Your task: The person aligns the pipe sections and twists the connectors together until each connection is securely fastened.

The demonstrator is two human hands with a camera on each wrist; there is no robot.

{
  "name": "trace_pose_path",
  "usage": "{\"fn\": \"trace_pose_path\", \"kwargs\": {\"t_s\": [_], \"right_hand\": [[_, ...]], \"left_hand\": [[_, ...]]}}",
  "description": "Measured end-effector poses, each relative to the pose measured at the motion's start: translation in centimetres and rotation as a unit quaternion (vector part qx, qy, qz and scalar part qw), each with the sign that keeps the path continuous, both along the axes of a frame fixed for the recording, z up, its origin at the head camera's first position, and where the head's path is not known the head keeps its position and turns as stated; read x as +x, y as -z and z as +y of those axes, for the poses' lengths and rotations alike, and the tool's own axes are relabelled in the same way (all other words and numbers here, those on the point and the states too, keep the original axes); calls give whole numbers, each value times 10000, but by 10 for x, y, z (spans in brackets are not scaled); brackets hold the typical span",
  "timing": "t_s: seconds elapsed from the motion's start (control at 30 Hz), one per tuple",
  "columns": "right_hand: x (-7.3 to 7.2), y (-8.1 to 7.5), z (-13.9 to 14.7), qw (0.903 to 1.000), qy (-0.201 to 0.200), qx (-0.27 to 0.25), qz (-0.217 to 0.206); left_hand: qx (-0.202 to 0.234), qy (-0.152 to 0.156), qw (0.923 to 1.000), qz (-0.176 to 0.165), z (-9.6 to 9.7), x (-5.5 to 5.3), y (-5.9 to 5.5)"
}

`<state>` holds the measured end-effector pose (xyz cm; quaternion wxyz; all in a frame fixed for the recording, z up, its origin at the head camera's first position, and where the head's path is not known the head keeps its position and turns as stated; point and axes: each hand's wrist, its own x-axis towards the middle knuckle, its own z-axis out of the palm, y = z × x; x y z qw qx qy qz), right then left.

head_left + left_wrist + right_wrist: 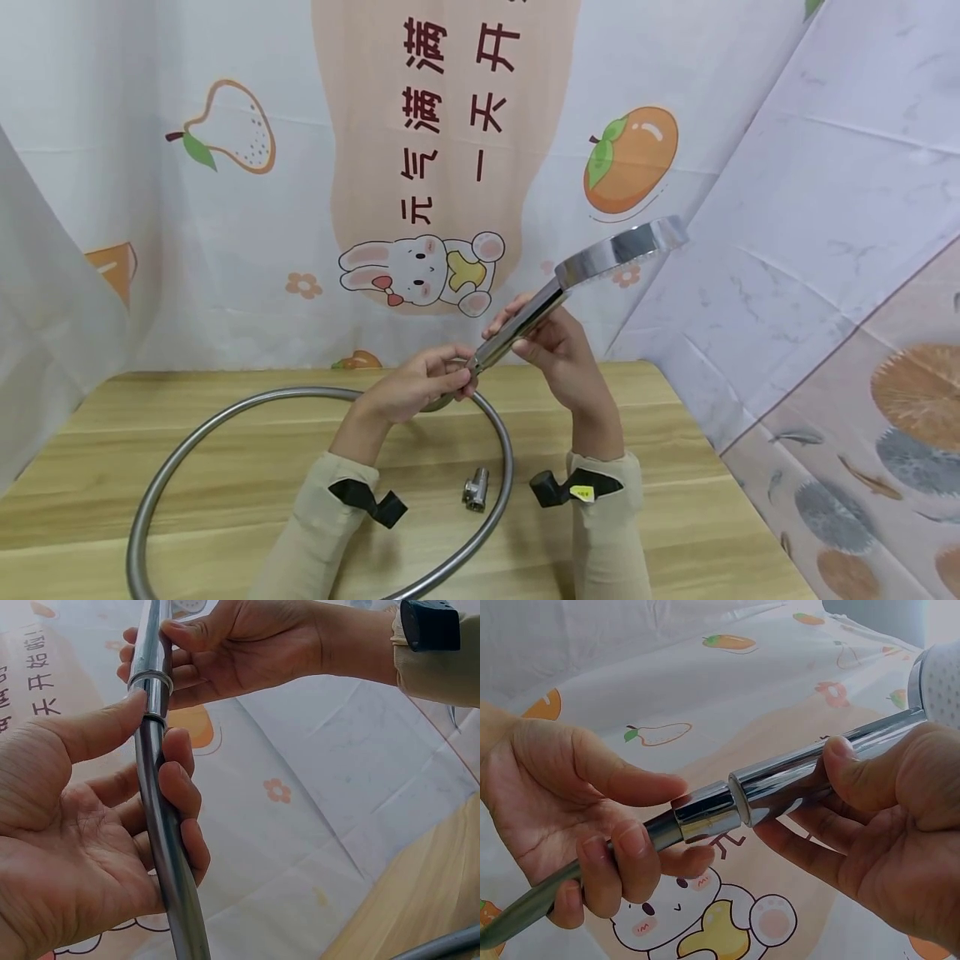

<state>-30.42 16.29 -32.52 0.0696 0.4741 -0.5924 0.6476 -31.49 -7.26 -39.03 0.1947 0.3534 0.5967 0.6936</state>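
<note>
A chrome handheld shower head [624, 252] tilts up to the right above the table, its handle [810, 776] gripped by my right hand [558, 350] between thumb and fingers. My left hand [420, 385] holds the end of a grey metal shower hose [176, 892], fingers curled round it and thumb at its chrome end nut [709, 811]. The nut meets the bottom of the handle in line; whether it is threaded on, I cannot tell. From there the hose loops over the table to the left and front. Inside the loop lies a small chrome valve fitting [476, 489].
The wooden table [247, 475] ends at a printed cloth backdrop [247, 250] with fruit and a rabbit. Another patterned cloth [862, 433] slopes along the right side. Black wrist straps [367, 502] sit on both sleeves.
</note>
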Motion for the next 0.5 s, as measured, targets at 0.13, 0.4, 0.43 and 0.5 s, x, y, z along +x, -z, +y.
{"fn": "trace_pose_path", "kwargs": {"t_s": [0.13, 0.4, 0.43, 0.5], "right_hand": [[-1, 0, 0, 10000, -66, 3, -18], [0, 0, -1, 10000, -66, 11, -34], [0, 0, 0, 10000, -74, 7, -40], [0, 0, 0, 10000, -84, -5, -50]], "left_hand": [[-12, 103, 9998, 147, -1, 0, 0], [5, 85, 9999, 78, -1, 0, 0], [10, 103, 9999, 91, -2, 0, 0], [16, 102, 9999, 71, -2, 0, 0]]}}
